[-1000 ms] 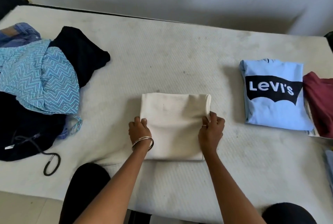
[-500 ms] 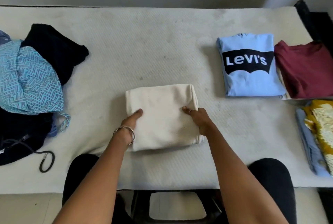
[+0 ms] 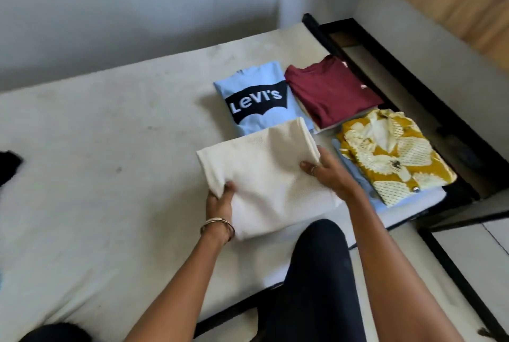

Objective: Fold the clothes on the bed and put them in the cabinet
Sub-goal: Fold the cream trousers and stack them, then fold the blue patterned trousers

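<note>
The folded cream garment (image 3: 264, 176) is being held at both side edges above the near right part of the bed (image 3: 110, 148). It is being presented as a thick rectangular bundle of finely ribbed, plain fabric, with stacked fold layers showing along its far right edge. Its long axis is being directed from the near left toward the far right, and its far corner is being carried over the lower edge of the light blue Levi's shirt (image 3: 256, 99).

The left edge is being gripped by the left hand (image 3: 220, 204), with the thumb lying on top and the fingers curled beneath; a bangle (image 3: 217, 224) is being worn at that wrist. The right edge is being pinched by the right hand (image 3: 327, 173), thumb on top, fingers below the fabric.

The undersides of both hands are being hidden by the garment, and whether the bundle is touching the mattress cannot be told. The near edge is being partly covered by the left wrist and a dark-clad knee (image 3: 316, 272). The maroon garment (image 3: 330, 91) and the yellow patterned shirt (image 3: 391, 154) are lying just beside it on the right. A dark garment (image 3: 8, 165) is being cut off at the left frame edge.
</note>
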### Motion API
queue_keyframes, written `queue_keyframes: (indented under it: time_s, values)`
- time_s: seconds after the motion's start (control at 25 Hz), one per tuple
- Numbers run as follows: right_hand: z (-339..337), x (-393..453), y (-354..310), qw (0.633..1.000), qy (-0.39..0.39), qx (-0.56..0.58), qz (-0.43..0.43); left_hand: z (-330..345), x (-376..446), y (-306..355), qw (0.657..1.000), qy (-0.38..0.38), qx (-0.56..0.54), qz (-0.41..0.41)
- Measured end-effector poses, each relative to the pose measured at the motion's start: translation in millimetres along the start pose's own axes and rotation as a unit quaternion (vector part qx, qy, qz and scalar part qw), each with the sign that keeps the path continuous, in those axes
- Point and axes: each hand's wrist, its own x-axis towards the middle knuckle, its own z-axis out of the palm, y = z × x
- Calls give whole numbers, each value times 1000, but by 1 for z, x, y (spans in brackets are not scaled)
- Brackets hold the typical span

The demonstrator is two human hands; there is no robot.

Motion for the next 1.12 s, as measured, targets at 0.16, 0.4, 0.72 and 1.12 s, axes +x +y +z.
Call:
queue_keyframes:
  time_s: [0.16, 0.4, 0.72, 1.12]
  values:
    - [-55, 15, 49, 967, 57, -215, 123, 65, 7, -48, 980, -54, 165, -93]
    - [21, -7, 59, 905, 100, -413, -8, 75, 25, -82, 913, -112, 392, -13]
    - [24, 10, 75, 869, -173, -451, 108, 62, 38, -61, 890, -177, 412, -88]
    - [166, -29, -62, 843, -56, -530, -75, -86, 5, 14, 825, -177, 536, 16]
